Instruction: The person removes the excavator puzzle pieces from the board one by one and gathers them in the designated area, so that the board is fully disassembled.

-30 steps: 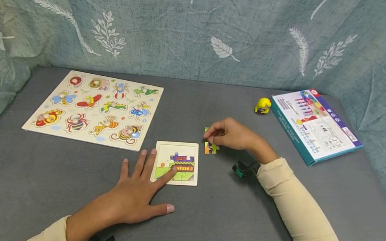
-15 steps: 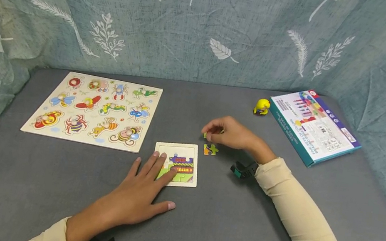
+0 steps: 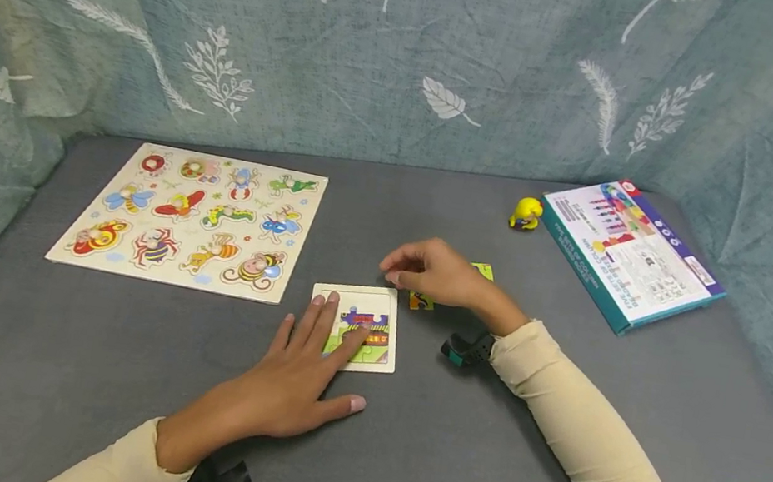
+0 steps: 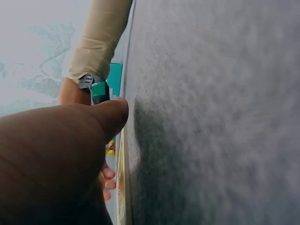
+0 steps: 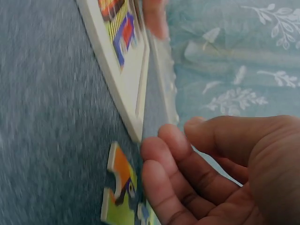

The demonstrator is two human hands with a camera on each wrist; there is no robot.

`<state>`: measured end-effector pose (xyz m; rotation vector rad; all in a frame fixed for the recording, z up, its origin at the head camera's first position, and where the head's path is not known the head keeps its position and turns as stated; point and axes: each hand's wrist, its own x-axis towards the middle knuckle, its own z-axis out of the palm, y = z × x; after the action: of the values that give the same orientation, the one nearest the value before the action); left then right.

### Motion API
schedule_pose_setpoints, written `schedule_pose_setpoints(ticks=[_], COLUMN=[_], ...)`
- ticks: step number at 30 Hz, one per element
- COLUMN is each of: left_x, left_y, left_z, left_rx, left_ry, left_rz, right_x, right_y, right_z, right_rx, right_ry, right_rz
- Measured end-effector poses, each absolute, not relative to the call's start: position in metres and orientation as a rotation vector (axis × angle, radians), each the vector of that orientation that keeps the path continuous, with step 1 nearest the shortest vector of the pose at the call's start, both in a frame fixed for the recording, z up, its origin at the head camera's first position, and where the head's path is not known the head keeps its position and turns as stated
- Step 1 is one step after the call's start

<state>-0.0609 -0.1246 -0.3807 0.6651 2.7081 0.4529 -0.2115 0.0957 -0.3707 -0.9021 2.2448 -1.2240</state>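
Observation:
My left hand (image 3: 281, 397) lies with spread, straight fingers across the left part of a small wooden tray puzzle (image 3: 386, 363). Its fingertips cover part of the vehicle picture inside the frame. Just beyond the tray's upper right corner is my right hand (image 3: 438, 273). Its fingers are curled, with the thumb near the index finger (image 5: 173, 138); no piece shows between them, though the inside of the hand is partly hidden. Below those fingers, an orange and green jigsaw piece (image 5: 123, 187) lies on the table. A yellow-green jigsaw piece (image 3: 483, 271) shows behind the right wrist.
A large wooden insect puzzle board (image 3: 199, 178) lies at the left. At the right stands a flat boxed game (image 3: 630, 254) lying on its back, with a yellow toy duck (image 3: 527, 213) beside it. A leaf-print curtain (image 3: 354, 59) closes off the back of the grey table.
My right hand has moved left and slightly nearer, towards the tray's corner, uncovering the yellow-green piece behind the wrist. My left hand has slid a little to the right over the tray.

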Motion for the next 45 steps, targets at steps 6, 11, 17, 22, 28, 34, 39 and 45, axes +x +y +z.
schedule_pose_setpoints(ticks=[6, 11, 17, 22, 28, 34, 39, 45], left_x=[-0.063, -0.064, -0.066, -0.067, -0.067, -0.066, -0.066, -0.066], left_y=[-0.125, -0.124, -0.123, -0.123, -0.122, -0.122, -0.121, -0.121], left_z=[-0.382, -0.38, -0.38, -0.381, -0.381, -0.382, -0.383, -0.385], left_rx=[0.627, 0.627, 0.611, 0.606, 0.607, 0.626, 0.639, 0.638], left_ry=[2.683, 2.673, 2.634, 2.62, 2.623, 2.638, 2.647, 2.647], left_rz=[0.42, 0.399, 0.424, 0.429, 0.406, 0.398, 0.4, 0.397], right_x=[-0.209, -0.209, -0.206, -0.204, -0.203, -0.202, -0.201, -0.201], right_y=[0.086, 0.081, 0.076, 0.072, 0.068, 0.068, 0.067, 0.066], right_z=[-0.367, -0.368, -0.371, -0.372, -0.372, -0.37, -0.369, -0.369], right_rx=[-0.913, -0.942, -1.002, -1.01, -1.026, -0.999, -1.003, -0.997], right_ry=[2.18, 2.183, 2.207, 2.135, 2.058, 2.02, 1.988, 1.981], right_rz=[-1.287, -1.267, -1.209, -1.222, -1.226, -1.217, -1.206, -1.194])
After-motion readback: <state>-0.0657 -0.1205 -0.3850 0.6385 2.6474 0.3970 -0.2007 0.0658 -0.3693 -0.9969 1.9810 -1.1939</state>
